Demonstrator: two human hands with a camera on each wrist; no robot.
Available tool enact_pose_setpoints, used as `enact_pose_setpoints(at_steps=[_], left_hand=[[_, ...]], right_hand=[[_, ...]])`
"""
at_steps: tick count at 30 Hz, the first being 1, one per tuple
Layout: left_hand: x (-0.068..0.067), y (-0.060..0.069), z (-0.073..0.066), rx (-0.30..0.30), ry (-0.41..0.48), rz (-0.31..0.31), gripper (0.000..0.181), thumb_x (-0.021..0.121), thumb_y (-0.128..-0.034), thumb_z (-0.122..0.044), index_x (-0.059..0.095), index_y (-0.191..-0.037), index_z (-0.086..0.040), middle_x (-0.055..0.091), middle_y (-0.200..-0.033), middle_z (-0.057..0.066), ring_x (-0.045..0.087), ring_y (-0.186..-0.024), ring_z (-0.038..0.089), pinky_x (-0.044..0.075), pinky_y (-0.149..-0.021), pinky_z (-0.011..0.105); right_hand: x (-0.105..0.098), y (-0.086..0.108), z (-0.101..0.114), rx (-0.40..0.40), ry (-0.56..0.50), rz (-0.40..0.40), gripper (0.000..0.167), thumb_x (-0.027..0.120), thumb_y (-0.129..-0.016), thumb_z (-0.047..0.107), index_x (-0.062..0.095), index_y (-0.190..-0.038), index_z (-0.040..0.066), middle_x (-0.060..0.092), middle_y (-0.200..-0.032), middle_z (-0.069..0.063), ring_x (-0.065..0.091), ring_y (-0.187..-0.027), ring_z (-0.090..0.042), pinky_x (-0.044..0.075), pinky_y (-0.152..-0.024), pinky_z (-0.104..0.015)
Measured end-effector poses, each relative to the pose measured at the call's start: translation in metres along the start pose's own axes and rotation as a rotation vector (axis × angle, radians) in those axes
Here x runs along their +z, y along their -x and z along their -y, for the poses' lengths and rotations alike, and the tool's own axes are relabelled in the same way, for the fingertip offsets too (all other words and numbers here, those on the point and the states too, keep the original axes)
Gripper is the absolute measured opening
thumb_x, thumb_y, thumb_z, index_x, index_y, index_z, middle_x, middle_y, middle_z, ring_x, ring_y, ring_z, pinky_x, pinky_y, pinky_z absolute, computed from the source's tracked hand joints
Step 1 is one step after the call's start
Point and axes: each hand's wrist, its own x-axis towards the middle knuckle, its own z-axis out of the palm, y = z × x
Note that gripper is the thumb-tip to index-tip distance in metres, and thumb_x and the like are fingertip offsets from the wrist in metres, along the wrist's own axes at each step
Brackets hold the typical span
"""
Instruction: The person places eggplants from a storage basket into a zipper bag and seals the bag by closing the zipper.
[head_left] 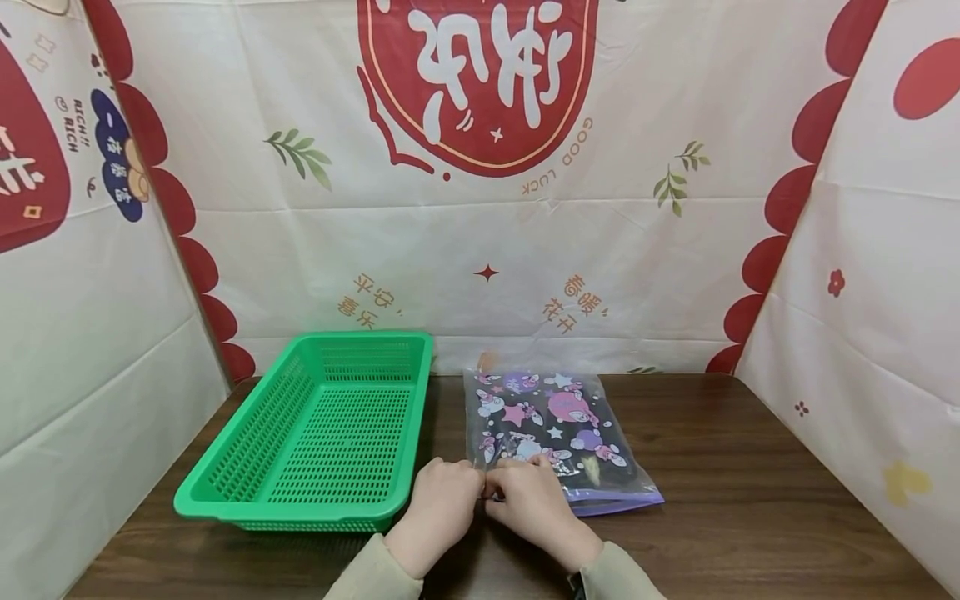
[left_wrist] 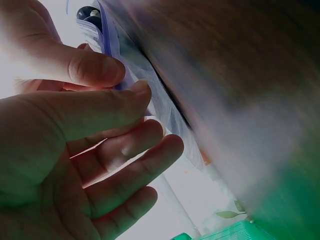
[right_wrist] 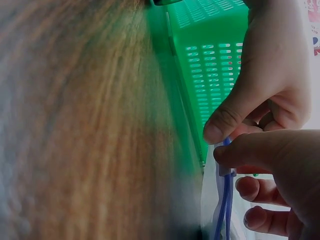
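Note:
A clear zip bag (head_left: 555,425) printed with pink and purple cartoon figures and stars lies on the table, something dark inside it. Its purple zip edge (right_wrist: 224,205) faces me, and dark round shapes show at its mouth in the left wrist view. My left hand (head_left: 444,504) pinches the bag's near left corner between thumb and forefinger. Right beside it, my right hand (head_left: 534,504) pinches the zip edge, where a small pale slider (right_wrist: 227,170) partly shows under the fingers. The thumbs of both hands nearly touch in the wrist views.
To the left stands a green perforated plastic basket (head_left: 330,442) with nothing in it, close to my left hand. Beneath everything is a dark brown wooden table (head_left: 735,467). A white printed cloth (head_left: 480,233) hangs behind and at both sides.

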Motion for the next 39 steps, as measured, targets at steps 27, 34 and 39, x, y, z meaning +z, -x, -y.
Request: enact_pose_setpoints(at_steps=[27, 34, 39], left_hand=[[-0.0008, 0.0000, 0.0026, -0.002, -0.002, -0.008, 0.017, 0.077, -0.0752, -0.016, 0.064, -0.064, -0.019, 0.056, -0.058, -0.004, 0.053, -0.050, 0.015, 0.042, -0.052, 0.032], [-0.0022, -0.0007, 0.0041, -0.016, 0.029, 0.018, 0.014, 0.077, -0.0754, -0.014, 0.066, -0.067, -0.018, 0.057, -0.059, -0.003, 0.053, -0.050, 0.016, 0.044, -0.053, 0.033], [-0.0016, -0.0008, 0.0054, -0.041, 0.078, 0.074, 0.011, 0.075, -0.0788, -0.014, 0.069, -0.071, -0.017, 0.056, -0.058, -0.002, 0.052, -0.050, 0.016, 0.043, -0.051, 0.032]], right_hand=[[-0.0023, -0.0009, -0.0006, 0.003, -0.001, -0.001, 0.021, 0.078, -0.067, 0.022, 0.059, -0.063, 0.029, 0.044, -0.064, 0.019, 0.042, -0.056, 0.003, 0.029, -0.068, -0.035], [-0.0017, -0.0004, -0.0018, -0.002, -0.006, -0.004, 0.020, 0.079, -0.067, 0.023, 0.060, -0.064, 0.028, 0.045, -0.064, 0.019, 0.042, -0.056, 0.004, 0.030, -0.068, -0.036], [-0.0011, 0.0001, -0.0033, 0.004, -0.016, 0.021, 0.018, 0.078, -0.068, 0.023, 0.062, -0.065, 0.028, 0.048, -0.065, 0.019, 0.044, -0.057, 0.004, 0.031, -0.069, -0.036]])
